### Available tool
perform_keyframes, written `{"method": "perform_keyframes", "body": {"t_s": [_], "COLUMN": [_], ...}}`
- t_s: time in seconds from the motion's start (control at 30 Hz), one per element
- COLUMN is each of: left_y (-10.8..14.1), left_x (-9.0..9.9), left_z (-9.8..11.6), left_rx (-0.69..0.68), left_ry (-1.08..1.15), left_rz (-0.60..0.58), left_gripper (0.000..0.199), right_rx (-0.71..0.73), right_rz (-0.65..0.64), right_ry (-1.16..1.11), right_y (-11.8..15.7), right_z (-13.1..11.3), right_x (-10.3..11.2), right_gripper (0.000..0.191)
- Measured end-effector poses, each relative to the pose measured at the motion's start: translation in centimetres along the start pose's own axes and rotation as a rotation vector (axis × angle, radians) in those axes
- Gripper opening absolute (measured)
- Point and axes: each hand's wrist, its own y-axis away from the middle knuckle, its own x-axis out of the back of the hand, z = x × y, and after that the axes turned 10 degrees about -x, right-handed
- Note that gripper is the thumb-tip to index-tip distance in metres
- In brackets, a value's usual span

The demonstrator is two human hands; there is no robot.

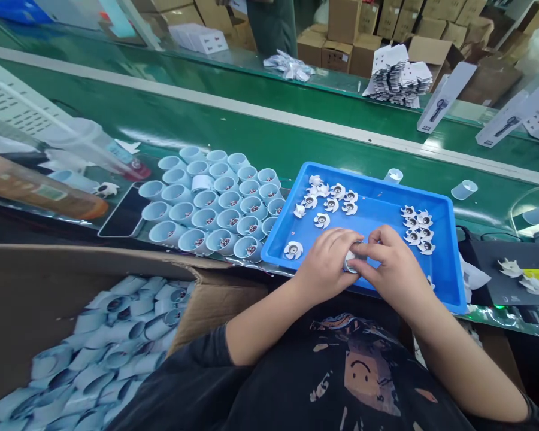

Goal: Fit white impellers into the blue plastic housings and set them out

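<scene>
Over the front of the blue tray (363,236), my left hand (326,263) is wrapped round a light blue plastic cup (347,268). My right hand (390,257) has its thumb and fingers pinched at the mouth of that cup, where something white shows. Whether the right fingers grip this white piece is hidden. Small white fan wheels (322,220) with dark centres lie in the tray's left part. Another group of white fan wheels (418,227) sits at its right side.
Left of the tray stand rows of light blue cups (229,200), many with small parts inside. A cardboard box (224,299) at lower left holds a heap of blue cups (112,347). A phone (122,212), a bottle (40,185) and upright white boxes (447,99) are nearby. A person (273,24) stands opposite.
</scene>
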Motion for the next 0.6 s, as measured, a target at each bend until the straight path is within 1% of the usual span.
{"method": "perform_keyframes", "body": {"t_s": [0.1,0.17,0.2,0.23,0.3,0.37,0.4,0.47,0.53,0.6], "left_y": [0.1,-0.2,-0.6,-1.1,-3.0,-5.8,-7.4,-10.5,-12.9,-14.4], "left_x": [0.3,0.9,1.3,1.7,2.3,2.5,2.4,1.9,1.0,0.0], "left_z": [-0.4,-1.4,-2.3,-3.4,-6.5,-10.2,-12.0,-15.5,-18.3,-20.2], "left_rx": [0.034,0.069,0.087,0.108,0.174,0.278,0.345,0.491,0.655,0.790], "left_ry": [0.009,0.029,0.031,0.020,-0.048,-0.144,-0.187,-0.249,-0.298,-0.318], "left_rz": [-0.026,-0.061,-0.066,-0.058,-0.019,0.002,-0.007,-0.078,-0.210,-0.356], "left_gripper": [0.035,0.039,0.044,0.049,0.056,0.055,0.053,0.050,0.060,0.070], "right_rx": [0.033,0.085,0.096,0.090,0.047,0.004,-0.004,-0.010,-0.020,-0.030], "right_rz": [0.014,-0.013,-0.016,-0.006,0.051,0.107,0.116,0.125,0.139,0.149], "right_ry": [-0.043,-0.123,-0.174,-0.222,-0.286,-0.303,-0.310,-0.328,-0.338,-0.337], "right_y": [0.3,1.2,1.8,2.5,4.1,5.5,6.1,6.9,7.5,8.1], "right_z": [0.6,0.9,1.0,1.1,1.5,1.9,2.1,2.3,2.2,2.0], "right_x": [0.5,1.6,2.2,2.7,3.3,3.2,3.1,2.7,2.6,2.7], "right_gripper": [0.023,0.035,0.038,0.039,0.034,0.028,0.027,0.026,0.023,0.019]}}
